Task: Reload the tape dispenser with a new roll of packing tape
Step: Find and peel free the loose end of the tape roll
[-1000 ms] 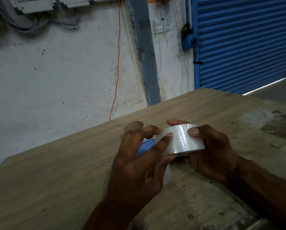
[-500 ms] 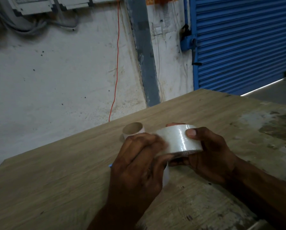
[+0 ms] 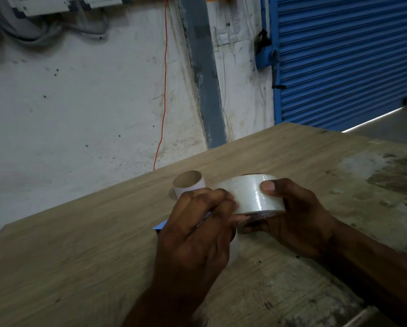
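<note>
A full roll of clear packing tape (image 3: 252, 194) is held just above the wooden table (image 3: 79, 256). My right hand (image 3: 296, 220) grips it from the right, thumb on its outer face and fingers underneath. My left hand (image 3: 197, 232) has its fingertips curled against the roll's left side, picking at the tape surface. A small corner of a blue object (image 3: 160, 226), probably the tape dispenser, shows beneath my left hand; the rest is hidden. An empty cardboard core (image 3: 189, 184) stands on the table just behind my left hand.
The table's far edge runs diagonally close behind the core, with a white wall and an orange wire (image 3: 164, 90) beyond. A blue roller shutter (image 3: 351, 55) fills the upper right. The table's right part is stained and worn.
My left fingers have curled in from a spread pose onto the roll's left side. They now cover most of the blue object, and the empty core behind them has come into full view.
</note>
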The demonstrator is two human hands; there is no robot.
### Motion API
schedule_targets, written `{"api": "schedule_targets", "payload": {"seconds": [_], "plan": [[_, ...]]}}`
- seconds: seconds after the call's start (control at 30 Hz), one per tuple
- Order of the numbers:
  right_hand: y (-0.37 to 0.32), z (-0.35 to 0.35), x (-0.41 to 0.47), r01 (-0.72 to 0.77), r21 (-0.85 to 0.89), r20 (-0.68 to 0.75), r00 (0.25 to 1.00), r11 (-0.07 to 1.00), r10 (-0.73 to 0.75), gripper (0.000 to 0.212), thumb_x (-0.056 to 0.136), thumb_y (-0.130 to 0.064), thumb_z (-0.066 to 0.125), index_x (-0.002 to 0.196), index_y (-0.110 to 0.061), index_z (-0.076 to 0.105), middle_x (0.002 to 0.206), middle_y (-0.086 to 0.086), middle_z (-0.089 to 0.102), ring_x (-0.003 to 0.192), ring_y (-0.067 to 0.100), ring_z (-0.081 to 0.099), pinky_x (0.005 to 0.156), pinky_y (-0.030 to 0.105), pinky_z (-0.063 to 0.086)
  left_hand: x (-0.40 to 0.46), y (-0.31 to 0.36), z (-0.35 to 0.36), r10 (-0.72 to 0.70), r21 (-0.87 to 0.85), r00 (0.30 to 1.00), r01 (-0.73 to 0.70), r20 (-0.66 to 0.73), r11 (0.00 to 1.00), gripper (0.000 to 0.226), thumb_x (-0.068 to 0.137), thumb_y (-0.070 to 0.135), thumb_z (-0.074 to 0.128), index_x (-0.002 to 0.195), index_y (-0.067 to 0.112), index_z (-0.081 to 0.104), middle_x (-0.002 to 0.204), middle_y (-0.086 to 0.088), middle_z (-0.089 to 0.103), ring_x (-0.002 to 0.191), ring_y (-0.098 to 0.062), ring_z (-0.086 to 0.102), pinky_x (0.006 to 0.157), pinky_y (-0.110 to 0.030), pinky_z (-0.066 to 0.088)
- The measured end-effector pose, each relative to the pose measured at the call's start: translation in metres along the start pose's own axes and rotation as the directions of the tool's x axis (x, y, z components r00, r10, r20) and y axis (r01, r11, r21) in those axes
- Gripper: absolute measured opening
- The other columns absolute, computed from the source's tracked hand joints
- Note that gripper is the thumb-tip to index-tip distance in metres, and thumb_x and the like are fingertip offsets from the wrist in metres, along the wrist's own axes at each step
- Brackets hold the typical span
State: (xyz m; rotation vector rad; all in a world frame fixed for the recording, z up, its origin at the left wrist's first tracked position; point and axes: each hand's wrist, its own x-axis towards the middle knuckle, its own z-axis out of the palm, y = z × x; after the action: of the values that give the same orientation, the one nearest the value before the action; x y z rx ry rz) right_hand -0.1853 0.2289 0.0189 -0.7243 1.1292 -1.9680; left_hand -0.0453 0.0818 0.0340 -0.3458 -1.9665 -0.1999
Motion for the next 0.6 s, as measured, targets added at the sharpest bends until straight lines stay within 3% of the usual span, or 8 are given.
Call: {"api": "schedule_targets", "payload": {"seconds": [0.23, 0.37, 0.43, 0.53, 0.6], "plan": [[-0.0008, 0.0021, -0.0002, -0.001, -0.019, 0.007, 1.0, 1.0, 0.001, 0.093, 0.052, -0.052, 0.09, 0.132, -0.014, 0.065, 0.129, 0.026, 0.065, 0.105, 0.038, 0.065, 0.089, 0.051, 0.045, -0.0004, -0.0042, 0.0014, 0.064, 0.021, 0.997, -0.065, 0.053, 0.998, 0.029, 0.083, -0.008, 0.078, 0.112, -0.005, 0.076, 0.114, -0.017, 0.072, 0.108, -0.026, 0.068, 0.091, -0.037, 0.055], [-0.0006, 0.0029, -0.0004, -0.004, -0.014, -0.014, 1.0, 1.0, 0.004, 0.101, 0.048, -0.053, 0.091, 0.135, -0.01, 0.061, 0.123, 0.026, 0.068, 0.1, 0.036, 0.066, 0.082, 0.047, 0.046, 0.0003, -0.0051, 0.001, 0.045, -0.003, 0.999, -0.045, 0.015, 0.999, 0.013, 0.088, -0.009, 0.071, 0.098, -0.005, 0.078, 0.109, -0.013, 0.073, 0.104, -0.02, 0.069, 0.089, -0.034, 0.056], [-0.0009, 0.0036, -0.0003, -0.003, -0.026, -0.015, 1.0, 1.0, 0.003, 0.102, 0.047, -0.054, 0.091, 0.135, -0.011, 0.061, 0.124, 0.025, 0.068, 0.1, 0.036, 0.066, 0.081, 0.047, 0.047, 0.0028, -0.0043, -0.0001, 0.046, -0.022, 0.999, -0.047, -0.005, 0.999, 0.019, 0.095, -0.002, 0.061, 0.088, -0.003, 0.078, 0.106, -0.005, 0.071, 0.098, -0.016, 0.068, 0.085, -0.03, 0.055], [-0.0001, 0.0031, -0.0005, 0.001, -0.024, -0.006, 1.0, 1.0, -0.001, 0.097, 0.049, -0.052, 0.092, 0.133, -0.012, 0.064, 0.13, 0.027, 0.065, 0.114, 0.048, 0.061, 0.096, 0.06, 0.042, 0.003, -0.0031, -0.001, 0.088, 0.017, 0.996, -0.088, 0.014, 0.996, 0.017, 0.092, -0.006, 0.064, 0.083, 0.0, 0.077, 0.093, -0.003, 0.067, 0.091, -0.013, 0.063, 0.08, -0.028, 0.053], [-0.0001, 0.0031, -0.0016, 0.006, -0.01, 0.014, 1.0, 1.0, -0.006, 0.093, 0.052, -0.05, 0.091, 0.133, -0.012, 0.064, 0.133, 0.028, 0.063, 0.119, 0.049, 0.058, 0.101, 0.064, 0.035, 0.0015, -0.0041, -0.0037, 0.052, 0.04, 0.997, -0.054, 0.055, 0.998, 0.011, 0.086, 0.0, 0.077, 0.096, 0.002, 0.078, 0.096, -0.003, 0.069, 0.094, -0.012, 0.061, 0.085, -0.023, 0.051]]}}
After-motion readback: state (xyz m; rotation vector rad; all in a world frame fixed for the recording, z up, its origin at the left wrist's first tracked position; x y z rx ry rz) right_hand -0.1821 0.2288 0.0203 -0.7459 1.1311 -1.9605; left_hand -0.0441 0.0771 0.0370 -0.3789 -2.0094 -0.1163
